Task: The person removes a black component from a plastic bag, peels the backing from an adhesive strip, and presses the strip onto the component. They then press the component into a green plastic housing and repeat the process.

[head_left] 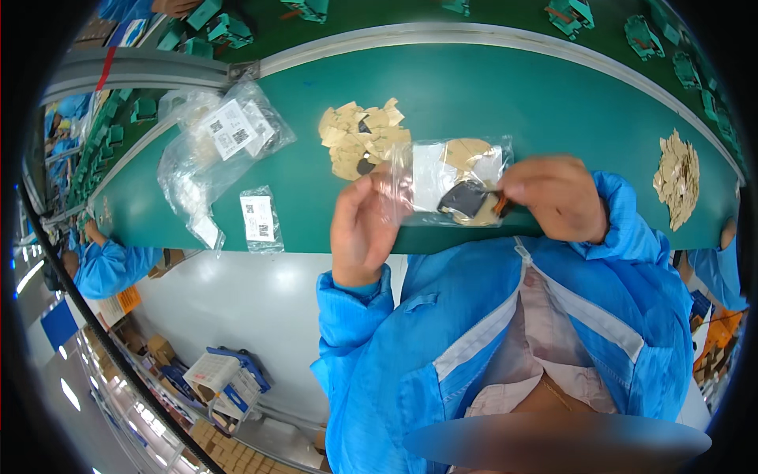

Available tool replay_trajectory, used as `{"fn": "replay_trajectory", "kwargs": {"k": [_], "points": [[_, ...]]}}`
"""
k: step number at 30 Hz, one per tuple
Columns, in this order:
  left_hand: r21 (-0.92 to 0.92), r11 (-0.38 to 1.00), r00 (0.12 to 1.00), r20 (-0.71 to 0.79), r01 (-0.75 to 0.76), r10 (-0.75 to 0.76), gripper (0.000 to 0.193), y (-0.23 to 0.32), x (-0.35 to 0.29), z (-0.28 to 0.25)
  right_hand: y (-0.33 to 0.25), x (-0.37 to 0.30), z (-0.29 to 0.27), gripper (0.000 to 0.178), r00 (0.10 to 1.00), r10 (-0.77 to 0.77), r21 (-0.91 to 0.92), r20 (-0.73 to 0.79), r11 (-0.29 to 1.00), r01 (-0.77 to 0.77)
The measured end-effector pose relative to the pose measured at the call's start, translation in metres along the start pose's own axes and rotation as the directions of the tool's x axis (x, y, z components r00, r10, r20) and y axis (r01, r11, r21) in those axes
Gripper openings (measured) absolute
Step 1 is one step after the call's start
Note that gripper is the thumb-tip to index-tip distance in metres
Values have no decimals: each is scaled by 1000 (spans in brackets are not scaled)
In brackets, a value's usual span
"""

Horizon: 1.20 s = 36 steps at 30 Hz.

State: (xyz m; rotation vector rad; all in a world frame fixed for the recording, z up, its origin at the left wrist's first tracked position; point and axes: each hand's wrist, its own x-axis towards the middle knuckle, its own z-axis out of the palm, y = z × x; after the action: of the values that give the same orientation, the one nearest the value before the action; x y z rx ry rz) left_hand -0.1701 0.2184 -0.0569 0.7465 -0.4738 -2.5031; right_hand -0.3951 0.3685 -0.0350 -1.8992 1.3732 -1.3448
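Note:
My left hand (365, 225) grips the left edge of a small clear plastic bag (446, 186) held above the near edge of the green table (505, 103). Inside the bag lie a tan card piece and a dark flat part (466, 199). My right hand (557, 197) pinches the bag's right side, with a small orange-tipped piece at its fingertips. Both forearms wear blue sleeves.
A heap of tan card pieces (362, 136) lies just beyond the bag. Clear labelled bags (225, 138) and one small labelled bag (259, 217) lie to the left. Another tan pile (679, 178) is at the right. Green parts (643, 35) sit beyond the metal rail. Another person in blue (110, 265) works at left.

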Motion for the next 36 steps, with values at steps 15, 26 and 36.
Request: {"fn": "replay_trajectory", "kwargs": {"k": [15, 26, 36], "points": [[800, 325, 862, 445, -505, 243, 34, -28, 9, 30, 2, -2, 12, 57, 846, 309, 369, -434, 918, -146], [797, 168, 756, 451, -580, 474, 23, -46, 21, 35, 4, 7, 16, 53, 715, 617, 664, -330, 690, -289], [848, 340, 874, 254, -408, 415, 20, -49, 21, 34, 8, 3, 13, 51, 729, 647, 679, -222, 640, -361]]}}
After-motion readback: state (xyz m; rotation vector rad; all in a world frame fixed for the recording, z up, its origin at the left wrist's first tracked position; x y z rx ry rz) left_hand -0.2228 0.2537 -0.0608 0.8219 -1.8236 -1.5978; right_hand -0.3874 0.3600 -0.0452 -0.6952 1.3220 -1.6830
